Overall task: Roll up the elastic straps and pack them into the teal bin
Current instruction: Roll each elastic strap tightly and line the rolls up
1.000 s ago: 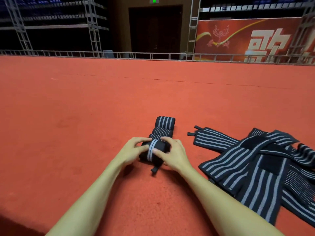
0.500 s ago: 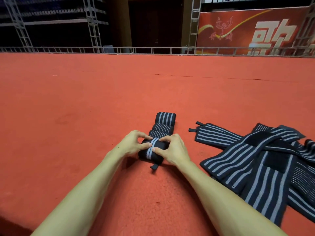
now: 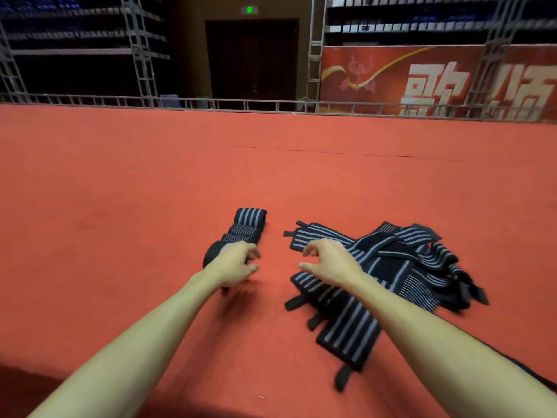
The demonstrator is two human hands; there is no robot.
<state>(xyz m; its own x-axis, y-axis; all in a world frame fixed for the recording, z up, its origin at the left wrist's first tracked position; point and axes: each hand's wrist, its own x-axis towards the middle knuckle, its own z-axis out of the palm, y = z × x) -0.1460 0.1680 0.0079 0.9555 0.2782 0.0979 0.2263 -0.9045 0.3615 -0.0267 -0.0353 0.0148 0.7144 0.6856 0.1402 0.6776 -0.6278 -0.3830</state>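
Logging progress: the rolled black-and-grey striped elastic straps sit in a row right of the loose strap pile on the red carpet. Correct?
No: in the head view the rolled black-and-grey striped elastic straps sit in a row left of the loose strap pile, on the red carpet.

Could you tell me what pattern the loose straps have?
The loose straps are black with grey stripes; head view.

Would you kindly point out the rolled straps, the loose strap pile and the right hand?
rolled straps [image 3: 250,217]: head view, striped top of farthest roll.
loose strap pile [image 3: 391,257]: head view, middle of the heap.
right hand [image 3: 331,260]: head view, back of hand.
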